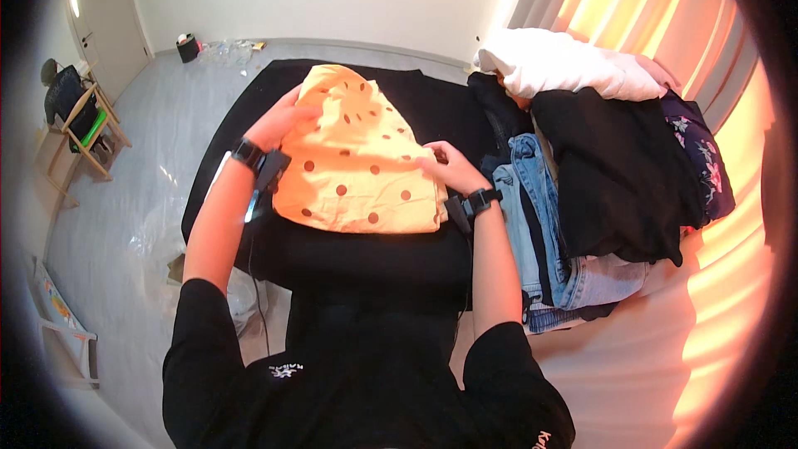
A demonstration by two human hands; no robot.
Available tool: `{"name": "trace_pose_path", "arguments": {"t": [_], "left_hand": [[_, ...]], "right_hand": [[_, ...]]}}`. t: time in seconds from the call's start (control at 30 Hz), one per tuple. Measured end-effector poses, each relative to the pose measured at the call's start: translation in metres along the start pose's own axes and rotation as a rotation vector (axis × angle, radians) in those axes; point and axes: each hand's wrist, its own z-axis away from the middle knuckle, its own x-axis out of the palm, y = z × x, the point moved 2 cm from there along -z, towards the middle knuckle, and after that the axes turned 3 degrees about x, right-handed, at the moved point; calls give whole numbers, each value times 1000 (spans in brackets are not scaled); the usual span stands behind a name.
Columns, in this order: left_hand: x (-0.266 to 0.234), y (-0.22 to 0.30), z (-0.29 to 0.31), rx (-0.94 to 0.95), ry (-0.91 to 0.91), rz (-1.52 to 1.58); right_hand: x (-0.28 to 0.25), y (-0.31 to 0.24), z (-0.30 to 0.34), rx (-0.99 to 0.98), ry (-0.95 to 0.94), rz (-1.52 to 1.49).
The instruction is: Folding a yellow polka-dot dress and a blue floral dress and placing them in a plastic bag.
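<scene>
A yellow-orange cloth with brown dots [357, 179], perhaps a garment, is spread partly crumpled over a black-covered surface [374, 262]. Its top narrows to a rumpled peak, and its lower edge lies nearly straight toward me. My left hand [287, 119] is closed on the cloth's upper left side, some fingertips lost in the folds. At the right edge, my right hand [453, 168] pinches the fabric between thumb and fingers. Each wrist wears a black strap with a small box.
To the right sits a pile of folded clothes: blue jeans [532, 224], a black garment [619, 166], a white one [573, 71] and a dark floral one [702, 162]. Curtains [615, 0] hang behind. At left stand a wooden chair [100, 137] and clear plastic bags [241, 303].
</scene>
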Motion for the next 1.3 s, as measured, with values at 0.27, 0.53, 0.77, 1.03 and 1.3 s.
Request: {"name": "trace_pose_path", "arguments": {"t": [0.27, 0.53, 0.77, 1.03, 1.3], "left_hand": [[46, 59, 109, 358, -938, -470], [65, 30, 182, -11, -1308, -393], [56, 24, 168, -36, -1271, -236], [48, -22, 98, 166, -460, -874], [44, -43, 4, 183, -442, -870]], "right_hand": [[19, -63, 82, -181, 1, -168], [23, -60, 172, -189, -365, 61], [24, -28, 171, -25, 113, 129], [41, -8, 125, 34, 190, 268], [32, 15, 83, 128, 144, 210]]}}
